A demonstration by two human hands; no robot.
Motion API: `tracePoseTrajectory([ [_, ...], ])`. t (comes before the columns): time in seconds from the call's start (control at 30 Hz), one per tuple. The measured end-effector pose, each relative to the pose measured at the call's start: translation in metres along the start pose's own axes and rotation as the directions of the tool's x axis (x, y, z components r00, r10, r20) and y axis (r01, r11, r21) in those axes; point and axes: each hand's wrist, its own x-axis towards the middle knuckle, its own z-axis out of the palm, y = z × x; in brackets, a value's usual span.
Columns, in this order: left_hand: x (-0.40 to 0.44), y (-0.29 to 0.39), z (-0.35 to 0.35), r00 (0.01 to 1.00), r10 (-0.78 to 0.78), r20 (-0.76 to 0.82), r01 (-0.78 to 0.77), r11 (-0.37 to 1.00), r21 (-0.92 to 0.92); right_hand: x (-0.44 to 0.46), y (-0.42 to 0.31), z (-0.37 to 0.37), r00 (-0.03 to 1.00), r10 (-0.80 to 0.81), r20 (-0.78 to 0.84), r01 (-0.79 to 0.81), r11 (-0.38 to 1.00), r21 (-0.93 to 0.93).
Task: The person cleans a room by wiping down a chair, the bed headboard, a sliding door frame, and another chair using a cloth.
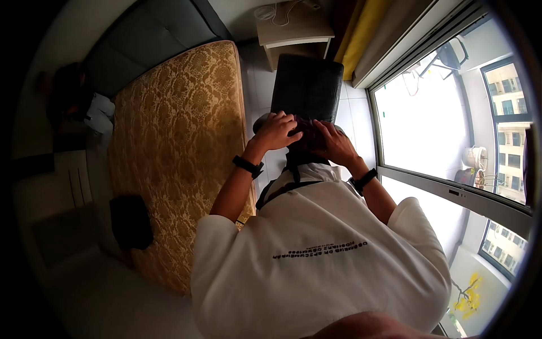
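My left hand (275, 133) and my right hand (337, 146) are raised in front of my waist, a short gap apart. Fingers on both sides curl in around a dark, reddish-brown bundle (305, 135); its kind is too dim to make out. A black strap (294, 174) runs from near the bundle over the lower part of my white T-shirt (327, 243). Each wrist wears a black band. Just beyond the hands stands a black padded seat (307, 85). The palms and the underside of the bundle are hidden.
To the left lies a bare mattress (180, 124) with gold floral fabric, against a dark padded headboard (152, 42). A black item (131, 222) rests on its near edge. A small wooden desk (293, 28) holds white cables. A sliding glass door (420, 107) is on the right.
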Motion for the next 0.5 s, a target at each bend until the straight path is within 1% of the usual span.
tracePoseTrajectory([
  [0.03,-0.003,-0.001,-0.005,1.000,0.000,-0.008,0.001,0.995,0.099,0.002,0.003,-0.004,0.987,0.125,0.101,-0.122,0.992,-0.035],
  [0.07,-0.007,-0.006,-0.009,1.000,-0.007,-0.013,0.008,0.994,0.106,0.005,0.004,-0.006,0.988,0.115,0.102,-0.112,0.993,-0.034],
  [0.13,-0.023,-0.018,-0.020,0.995,-0.005,-0.101,0.027,0.977,0.211,0.006,0.003,-0.004,0.966,0.216,0.144,-0.207,0.975,-0.079],
  [0.17,-0.029,-0.025,-0.027,0.995,-0.011,-0.100,0.032,0.977,0.210,0.008,0.001,0.000,0.965,0.214,0.149,-0.204,0.976,-0.078],
  [0.2,-0.032,-0.032,-0.037,0.988,-0.149,-0.029,0.152,0.975,0.163,0.011,0.000,0.008,0.976,0.191,0.100,-0.175,0.973,-0.150],
  [0.23,-0.036,-0.039,-0.044,0.959,-0.280,0.053,0.272,0.955,0.121,0.013,-0.004,0.019,0.984,0.169,0.055,-0.153,0.963,-0.220],
  [0.27,-0.037,-0.044,-0.049,0.944,-0.316,0.093,0.312,0.949,0.051,0.018,-0.010,0.030,0.992,0.124,0.027,-0.115,0.971,-0.209],
  [0.3,-0.036,-0.044,-0.051,0.943,-0.319,0.091,0.316,0.947,0.052,0.026,-0.013,0.042,0.992,0.120,0.029,-0.111,0.971,-0.210],
  [0.37,-0.039,-0.042,-0.054,0.938,-0.316,0.141,0.317,0.948,0.013,0.043,-0.016,0.061,0.997,0.025,0.068,-0.013,0.985,-0.174],
  [0.4,-0.039,-0.038,-0.054,0.954,-0.269,0.136,0.258,0.962,0.094,0.049,-0.017,0.062,1.000,-0.014,0.022,0.018,0.976,-0.215],
  [0.43,-0.042,-0.034,-0.049,0.951,-0.278,0.135,0.266,0.959,0.100,0.051,-0.022,0.060,0.999,-0.023,0.023,0.027,0.978,-0.209],
  [0.5,-0.038,-0.032,-0.037,0.982,-0.188,0.020,0.180,0.961,0.210,0.050,-0.024,0.049,1.000,-0.024,-0.003,0.023,0.984,-0.176],
])
